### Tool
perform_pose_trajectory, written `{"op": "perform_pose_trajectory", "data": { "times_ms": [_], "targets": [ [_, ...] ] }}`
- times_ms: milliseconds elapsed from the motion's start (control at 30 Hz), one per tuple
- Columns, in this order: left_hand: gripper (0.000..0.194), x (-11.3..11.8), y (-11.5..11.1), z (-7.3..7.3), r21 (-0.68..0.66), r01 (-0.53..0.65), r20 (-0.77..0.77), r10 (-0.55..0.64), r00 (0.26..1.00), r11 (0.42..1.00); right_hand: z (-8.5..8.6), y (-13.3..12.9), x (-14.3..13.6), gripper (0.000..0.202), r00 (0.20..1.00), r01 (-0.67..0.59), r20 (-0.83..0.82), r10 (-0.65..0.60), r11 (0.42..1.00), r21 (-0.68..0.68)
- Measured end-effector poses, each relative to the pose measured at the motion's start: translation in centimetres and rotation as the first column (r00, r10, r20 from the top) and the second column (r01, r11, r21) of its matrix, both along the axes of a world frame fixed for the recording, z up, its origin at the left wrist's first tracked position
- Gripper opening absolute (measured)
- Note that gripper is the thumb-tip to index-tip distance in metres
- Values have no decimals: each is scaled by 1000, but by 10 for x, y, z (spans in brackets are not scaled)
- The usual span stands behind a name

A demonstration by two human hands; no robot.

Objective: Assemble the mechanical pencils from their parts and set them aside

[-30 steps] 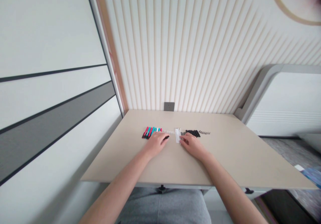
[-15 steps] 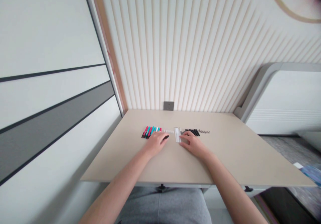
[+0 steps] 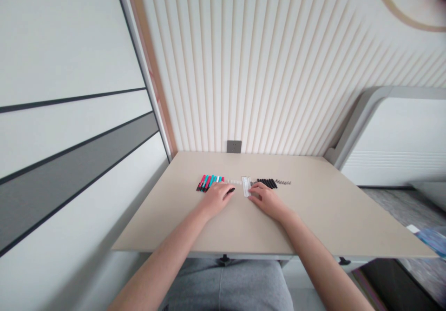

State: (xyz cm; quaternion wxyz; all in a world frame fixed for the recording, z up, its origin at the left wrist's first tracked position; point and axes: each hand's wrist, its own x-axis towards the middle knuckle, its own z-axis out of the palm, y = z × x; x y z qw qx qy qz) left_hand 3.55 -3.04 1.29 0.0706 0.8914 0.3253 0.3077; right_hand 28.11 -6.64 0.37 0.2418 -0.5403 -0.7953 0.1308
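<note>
My left hand [image 3: 216,195] is closed on a small black pen part [image 3: 230,190] that pokes out past the thumb and fingers. Just beyond that hand lies a row of pink, teal and white pen pieces with dark ends [image 3: 205,182], partly covered by it. My right hand [image 3: 265,196] rests at a bundle of thin white sticks [image 3: 245,186] that look like pen refills. Its fingertips touch the bundle's right side, and thumb and forefinger are apart. Behind its knuckles sits a row of black pen caps or barrels [image 3: 268,183].
Small clear pieces [image 3: 234,181] form a short row between the coloured pens and the white sticks. Tiny dark metallic pieces [image 3: 284,182] lie right of the black ones. All rest on a beige table [image 3: 167,218] against a ribbed wall with a dark socket [image 3: 234,146].
My right hand's fingertips have shifted very slightly left along the white sticks. My left hand stays in place with the black pen part.
</note>
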Motion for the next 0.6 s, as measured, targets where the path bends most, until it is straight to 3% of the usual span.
{"op": "perform_pose_trajectory", "data": {
  "times_ms": [600],
  "targets": [
    [12, 1, 0, -1, -34, 44, 46, -43, 998, 998, 2, -1, -2, 22, 996, -61, -56, 62, 998, 26]
  ]
}}
